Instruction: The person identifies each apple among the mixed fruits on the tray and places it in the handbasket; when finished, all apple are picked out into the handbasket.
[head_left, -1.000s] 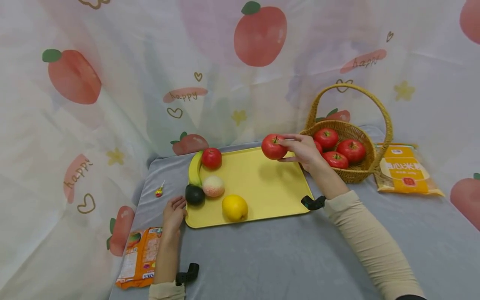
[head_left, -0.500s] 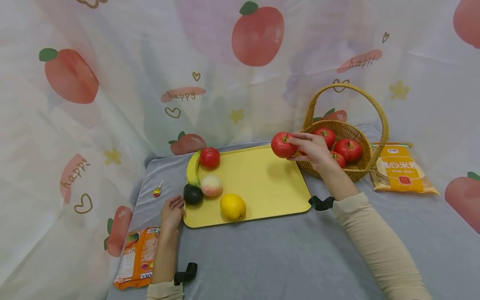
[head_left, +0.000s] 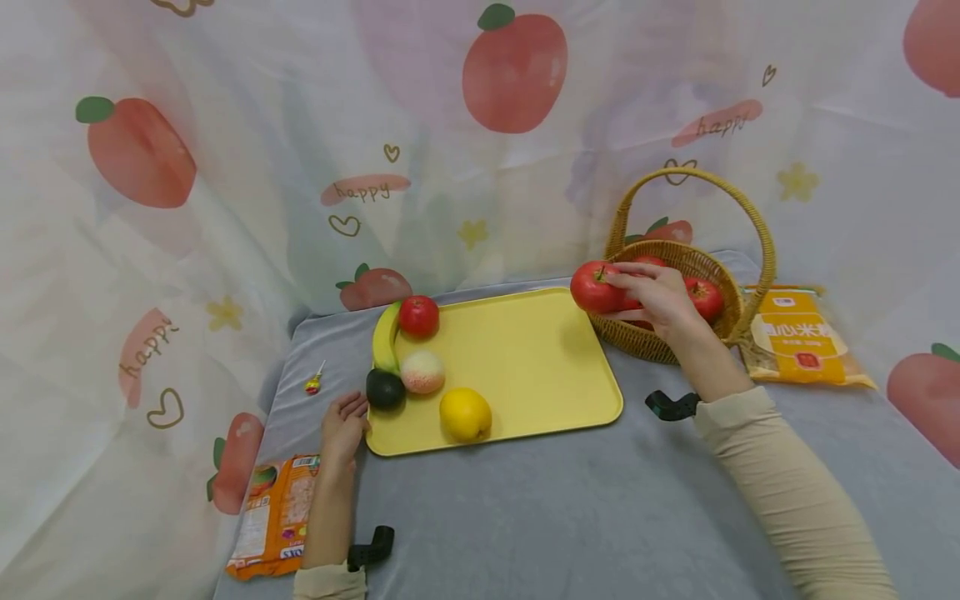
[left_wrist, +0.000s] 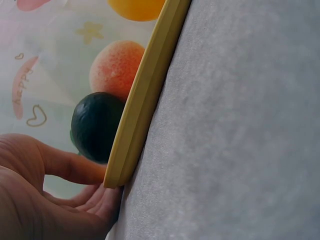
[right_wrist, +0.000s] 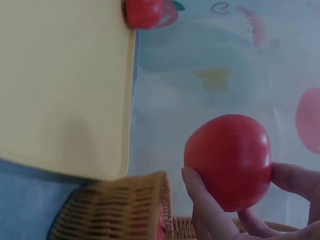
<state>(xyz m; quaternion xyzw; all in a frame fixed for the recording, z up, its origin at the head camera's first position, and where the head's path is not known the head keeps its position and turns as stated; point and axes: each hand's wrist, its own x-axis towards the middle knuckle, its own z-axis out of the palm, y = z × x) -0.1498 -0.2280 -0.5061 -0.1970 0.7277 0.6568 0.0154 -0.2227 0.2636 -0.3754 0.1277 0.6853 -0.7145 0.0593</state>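
My right hand (head_left: 651,293) pinches a red apple (head_left: 596,287) between thumb and fingers, holding it up at the left rim of the wicker basket (head_left: 630,340). In the right wrist view, the apple (right_wrist: 227,162) hangs above the basket's side. More red apples lie in the basket, partly hidden by the hand. At the front left corner of the yellow tray (head_left: 540,367), my left hand (head_left: 343,429) grips the rim, its thumb on the edge and fingers below. Beside it on the tray sit a dark green avocado (head_left: 386,390) and a peach (head_left: 422,372).
A banana (head_left: 386,337), another red apple (head_left: 418,317) and a yellow fruit (head_left: 465,415) also lie on the tray. Right of the basket is a yellow food bag (head_left: 806,342). An orange packet (head_left: 273,517) and a lollipop (head_left: 313,383) lie at left.
My right hand has moved right with the apple, from above the tray to the basket's left rim. The left hand stays at the tray corner.
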